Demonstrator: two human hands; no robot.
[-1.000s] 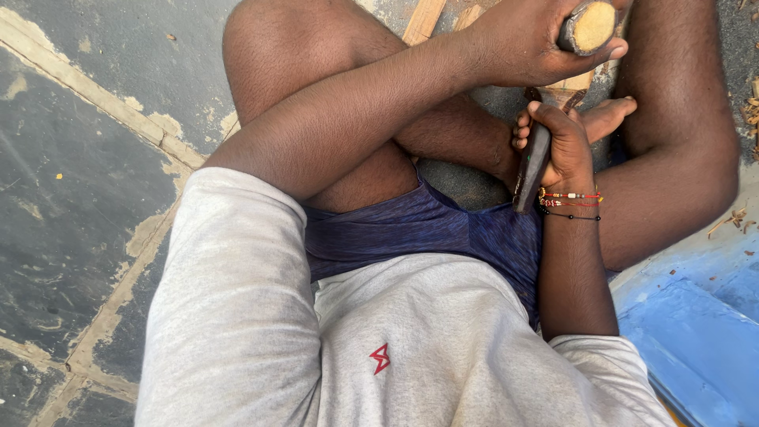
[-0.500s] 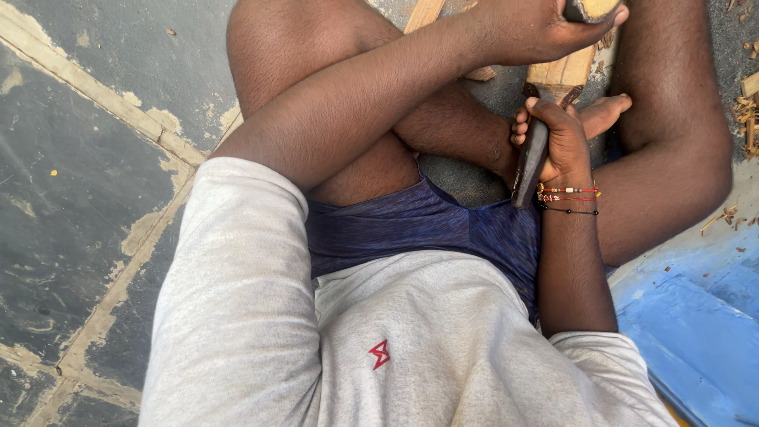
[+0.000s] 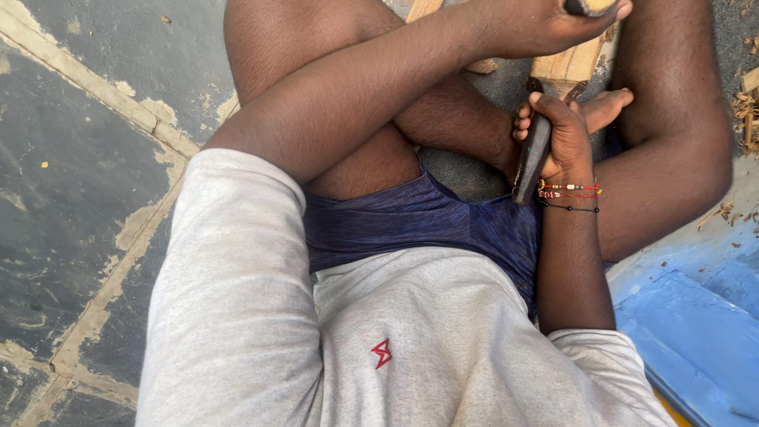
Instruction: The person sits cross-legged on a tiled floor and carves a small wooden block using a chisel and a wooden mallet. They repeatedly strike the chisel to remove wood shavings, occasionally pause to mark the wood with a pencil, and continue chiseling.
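I sit cross-legged on the floor. My left hand [image 3: 538,28] reaches across my body to the top of the view and is shut on a round wooden-ended tool [image 3: 589,6], mostly cut off by the frame edge. My right hand [image 3: 565,134], with thin bead bracelets on the wrist, grips a dark, flat tool handle [image 3: 531,162] that points down toward my lap. A pale wooden piece [image 3: 571,67] lies between my legs, just above the right hand and beside my bare foot [image 3: 605,107].
Dark, worn concrete floor [image 3: 71,182] with pale cracked joint lines fills the left side. Wood shavings [image 3: 743,107] are scattered at the right edge. A blue painted surface [image 3: 696,316] lies at the lower right.
My left hand with the round wooden-ended tool has shifted up toward the top edge, so the tool is nearly out of view. The right hand has kept its grip on the dark handle.
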